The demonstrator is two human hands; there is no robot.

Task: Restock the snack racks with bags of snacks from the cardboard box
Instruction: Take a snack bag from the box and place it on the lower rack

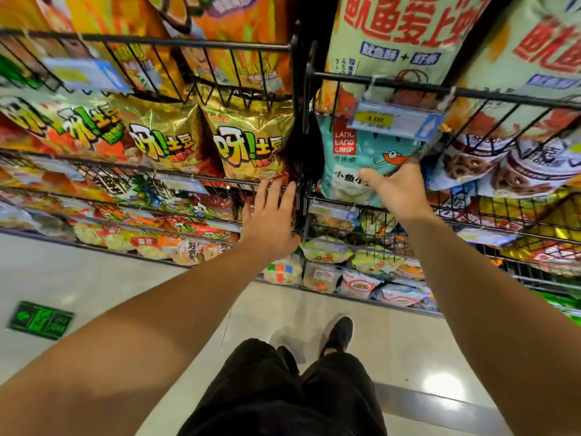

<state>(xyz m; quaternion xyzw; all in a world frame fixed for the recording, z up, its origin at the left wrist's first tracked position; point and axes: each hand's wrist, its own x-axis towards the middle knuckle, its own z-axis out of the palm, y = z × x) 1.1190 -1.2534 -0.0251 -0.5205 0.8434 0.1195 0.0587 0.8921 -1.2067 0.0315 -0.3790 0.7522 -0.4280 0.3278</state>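
Note:
Black wire snack racks (301, 127) fill the upper view, packed with bags. My right hand (396, 191) grips the lower part of a light teal "Lang Lang Crisp" bag (355, 155) standing in the right rack's middle tier, thumb across its front. My left hand (270, 218) reaches with straight fingers to the wire rail below a gold potato-snack bag (251, 146) in the left rack, fingertips touching the rail. The cardboard box is not in view.
Price tags (393, 121) hang on the rack rails. Lower tiers hold several small snack packs (323, 250). Big pale green bags (393, 42) sit on the top right tier. A green floor sticker (41, 319) lies at left; my legs and shoe (339, 332) stand on the tiled floor.

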